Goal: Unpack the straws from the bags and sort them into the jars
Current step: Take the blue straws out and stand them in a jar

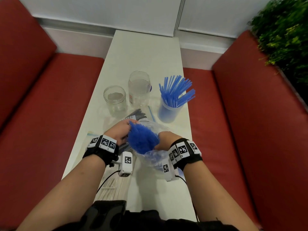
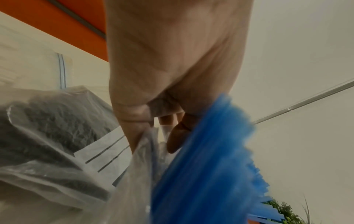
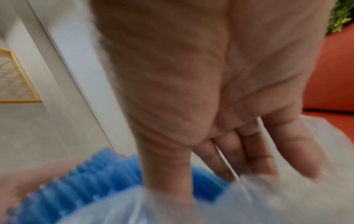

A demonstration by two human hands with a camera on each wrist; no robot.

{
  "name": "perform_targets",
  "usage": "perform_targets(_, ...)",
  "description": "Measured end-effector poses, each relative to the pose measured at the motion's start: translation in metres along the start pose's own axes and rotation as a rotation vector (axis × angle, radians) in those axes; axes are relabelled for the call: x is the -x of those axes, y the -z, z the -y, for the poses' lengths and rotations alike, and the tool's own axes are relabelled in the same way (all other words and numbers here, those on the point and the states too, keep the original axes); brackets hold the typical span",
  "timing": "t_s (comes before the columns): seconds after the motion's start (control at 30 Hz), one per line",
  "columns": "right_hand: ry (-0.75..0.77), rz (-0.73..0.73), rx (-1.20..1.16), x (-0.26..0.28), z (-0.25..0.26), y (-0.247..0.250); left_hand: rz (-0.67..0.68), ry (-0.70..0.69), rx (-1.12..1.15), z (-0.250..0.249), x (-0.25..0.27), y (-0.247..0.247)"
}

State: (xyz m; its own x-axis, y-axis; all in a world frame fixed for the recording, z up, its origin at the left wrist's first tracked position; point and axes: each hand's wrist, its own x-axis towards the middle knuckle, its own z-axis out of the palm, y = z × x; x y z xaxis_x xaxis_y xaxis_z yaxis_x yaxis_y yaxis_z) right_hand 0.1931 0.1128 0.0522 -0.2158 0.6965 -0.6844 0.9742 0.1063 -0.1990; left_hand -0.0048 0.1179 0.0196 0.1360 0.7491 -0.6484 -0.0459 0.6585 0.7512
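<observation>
A thick bundle of blue straws (image 1: 142, 139) sticks out of a clear plastic bag (image 1: 155, 157) held above the near part of the white table (image 1: 145, 52). My left hand (image 1: 121, 130) grips the bundle's far end; its thumb (image 2: 176, 139) lies against the blue straws (image 2: 206, 166). My right hand (image 1: 165, 140) pinches the bag (image 3: 268, 197) at its mouth, thumb (image 3: 166, 166) in front and fingers (image 3: 258, 151) behind. Beyond stand a short glass jar (image 1: 115, 100), a taller clear jar (image 1: 139, 88) and a jar (image 1: 168, 112) holding blue straws (image 1: 176, 90).
A bag of black straws (image 1: 136, 115) lies between the jars and my hands, close under the left wrist (image 2: 47, 128). A bag of white straws (image 1: 113, 185) lies at the near edge. One loose blue straw (image 1: 151, 112) rests by the filled jar. Red benches (image 1: 50, 105) flank the table.
</observation>
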Motion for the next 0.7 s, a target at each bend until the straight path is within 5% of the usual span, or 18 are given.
perform_targets(0.13, -0.039, -0.079, -0.012, -0.005, 0.006, -0.011, -0.044, -0.009, -0.021, 0.001, 0.001, -0.002)
perform_targets(0.47, 0.155, -0.362, -0.300, 0.020, -0.002, -0.017, -0.056, 0.004, 0.111, 0.004, 0.004, 0.003)
perform_targets(0.7, 0.306, -0.510, -0.738, 0.030, -0.004, -0.020, -0.047, 0.004, 0.098, 0.003, 0.005, -0.002)
